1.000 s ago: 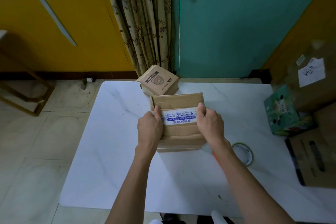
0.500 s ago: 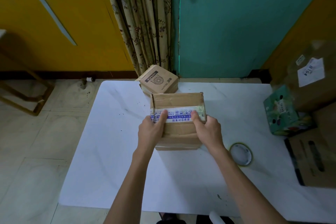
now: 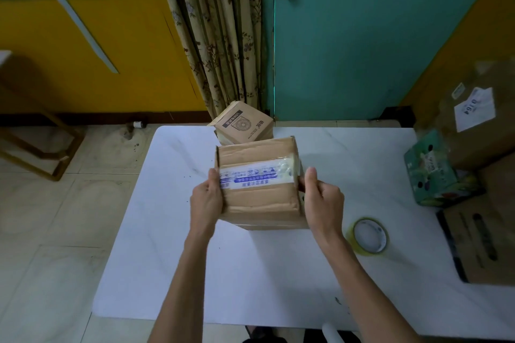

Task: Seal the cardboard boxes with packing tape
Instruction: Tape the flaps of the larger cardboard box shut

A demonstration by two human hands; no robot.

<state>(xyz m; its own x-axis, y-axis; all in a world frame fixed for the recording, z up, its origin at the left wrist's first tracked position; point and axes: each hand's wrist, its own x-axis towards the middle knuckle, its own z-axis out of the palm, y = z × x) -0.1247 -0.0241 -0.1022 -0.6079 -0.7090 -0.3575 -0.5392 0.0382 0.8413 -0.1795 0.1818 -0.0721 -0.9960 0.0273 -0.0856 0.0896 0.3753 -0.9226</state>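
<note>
Fingers [image 3: 324, 188] of the right hand [image 3: 324, 205] are curled, with the thumb raised against the top right edge of the box [image 3: 259, 203]. I cannot tell whether they pinch the tape end there. The left hand [image 3: 206, 200] lies along the box's left side with its thumb on the top edge. Its fingers are hidden, so their state is unclear too.

The box stands on the surface [image 3: 278, 273], held between the two hands. A printed strip of tape [image 3: 256, 179] crosses its top from left edge to right edge, and the right end looks shiny and a little creased.

The step in hand appears to be bedding the tape ends down the sides. To do it well:
- Brace the box with one hand while the other works, since the smooth surface would likely let it slide.
- Rub outward from the middle of the strip, then draw each thumb over the edge and down the wall.
- Give the creased right end extra pressure so that it bonds flat.
- Check that the flaps sit flush under the strip.

The roll [image 3: 369, 235] lies flat to the right of the box, nearer the person. A small box [image 3: 245, 125] sits just behind it. A green carton [image 3: 429, 175] stands well to its right.
</note>
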